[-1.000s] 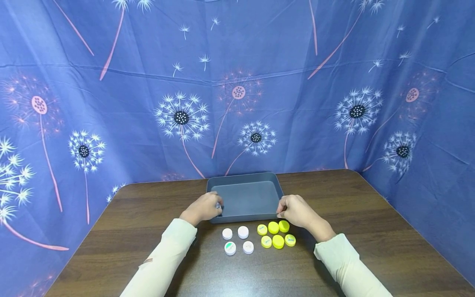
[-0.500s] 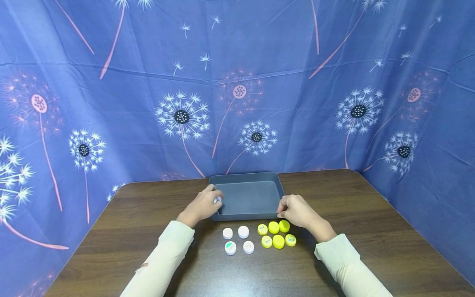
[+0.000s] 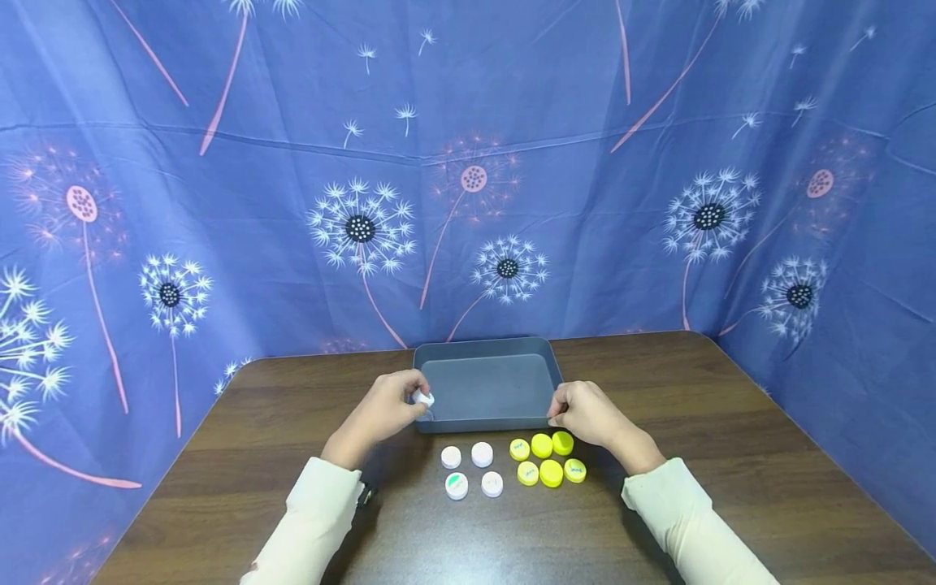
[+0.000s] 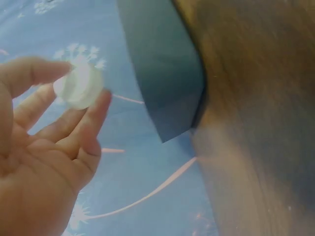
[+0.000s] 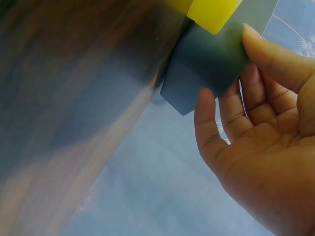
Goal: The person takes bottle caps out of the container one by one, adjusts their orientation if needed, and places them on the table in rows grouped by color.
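My left hand (image 3: 385, 406) pinches a white bottle cap (image 3: 422, 398) between thumb and fingertips, raised by the left front corner of the dark grey tray (image 3: 486, 424). In the left wrist view the round cap (image 4: 79, 86) is blurred, and the tray wall (image 4: 167, 73) stands apart from the fingers. At the right front corner, my right hand (image 3: 588, 414) grips the tray rim; the right wrist view has the thumb on its edge and fingers along the outer wall (image 5: 206, 64). White caps (image 3: 482, 454) and yellow caps (image 3: 552, 473) lie in front of the tray.
The brown wooden table (image 3: 278, 431) carries the tray near its back edge. Behind and at both sides hangs a blue cloth (image 3: 468, 268) with dandelion prints. Several caps lie in rows between the forearms.
My left hand has moved left, away from the tray's left front corner, with the white bottle cap still pinched. The tray's left front corner has shifted slightly backward. My right hand stays at its corner.
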